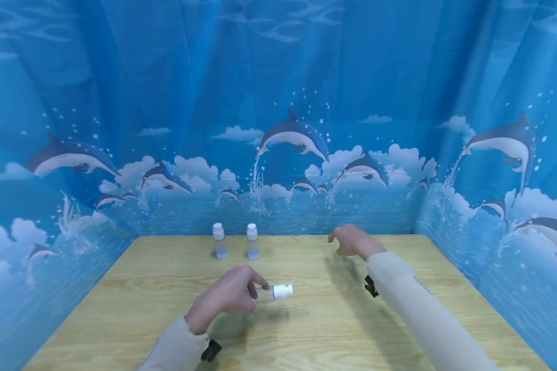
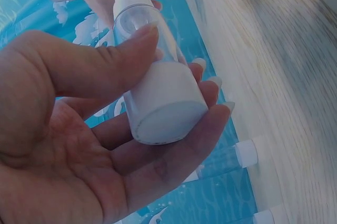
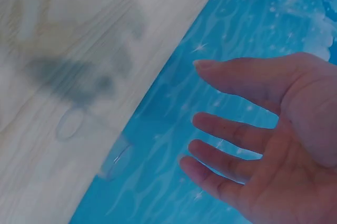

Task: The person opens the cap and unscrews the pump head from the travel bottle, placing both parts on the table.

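My left hand [image 1: 232, 291] grips a clear bottle with a white top [image 1: 282, 291], tilted onto its side above the table, its top facing right. In the left wrist view the thumb lies along the bottle [image 2: 166, 100] and the fingers curl under its white base. Over the back right of the table, my right hand [image 1: 353, 241] holds nothing; its fingers are spread and slightly bent in the right wrist view [image 3: 263, 145]. A faint transparent piece [image 3: 71, 124] shows near the table edge there; what it is I cannot tell.
Two similar bottles, one [image 1: 218, 240] left of the other [image 1: 252, 240], stand upright near the back edge of the wooden table [image 1: 134, 288]. A blue curtain [image 1: 260, 77] printed with dolphins hangs behind the table and along both sides.
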Available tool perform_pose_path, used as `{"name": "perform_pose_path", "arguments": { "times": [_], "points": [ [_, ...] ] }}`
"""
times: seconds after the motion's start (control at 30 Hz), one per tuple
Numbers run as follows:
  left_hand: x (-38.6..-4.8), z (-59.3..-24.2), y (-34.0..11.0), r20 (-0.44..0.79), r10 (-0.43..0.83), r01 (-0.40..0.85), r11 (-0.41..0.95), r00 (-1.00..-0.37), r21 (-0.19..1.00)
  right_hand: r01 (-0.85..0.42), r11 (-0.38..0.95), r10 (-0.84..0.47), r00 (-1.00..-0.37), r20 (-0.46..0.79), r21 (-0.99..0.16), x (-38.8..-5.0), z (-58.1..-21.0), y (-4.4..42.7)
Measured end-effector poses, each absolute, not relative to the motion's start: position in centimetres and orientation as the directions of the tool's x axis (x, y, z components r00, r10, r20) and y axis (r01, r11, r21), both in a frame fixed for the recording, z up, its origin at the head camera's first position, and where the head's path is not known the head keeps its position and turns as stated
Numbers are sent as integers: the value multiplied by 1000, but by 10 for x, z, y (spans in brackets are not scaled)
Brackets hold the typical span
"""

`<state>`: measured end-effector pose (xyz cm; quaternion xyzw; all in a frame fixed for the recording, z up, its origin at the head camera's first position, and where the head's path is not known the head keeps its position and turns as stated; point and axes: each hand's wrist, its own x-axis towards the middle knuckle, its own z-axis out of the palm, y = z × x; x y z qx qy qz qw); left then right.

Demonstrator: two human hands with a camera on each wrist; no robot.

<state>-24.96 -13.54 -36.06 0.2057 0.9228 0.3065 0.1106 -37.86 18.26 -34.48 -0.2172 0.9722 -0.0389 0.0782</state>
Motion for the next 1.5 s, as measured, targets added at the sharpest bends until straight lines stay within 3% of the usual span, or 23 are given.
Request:
{"name": "perform_pose_path", "arguments": {
  "times": [0.63, 0.87, 1.5],
  "points": [
    [-249, -361, -135, -97, 423, 284, 743, -901, 606, -473, 864, -497, -857, -134, -174, -368, -342, 160],
    [-249, -361, -136, -40, 457, 348, 729, -889, 589, -477, 861, -501, -855, -135, -174, -363, -337, 155],
    [-248, -361, -136, -48, 470, 350, 717, -881, 602, -550, 793, -596, -789, -147, -262, -334, -321, 135]
  ]
}}
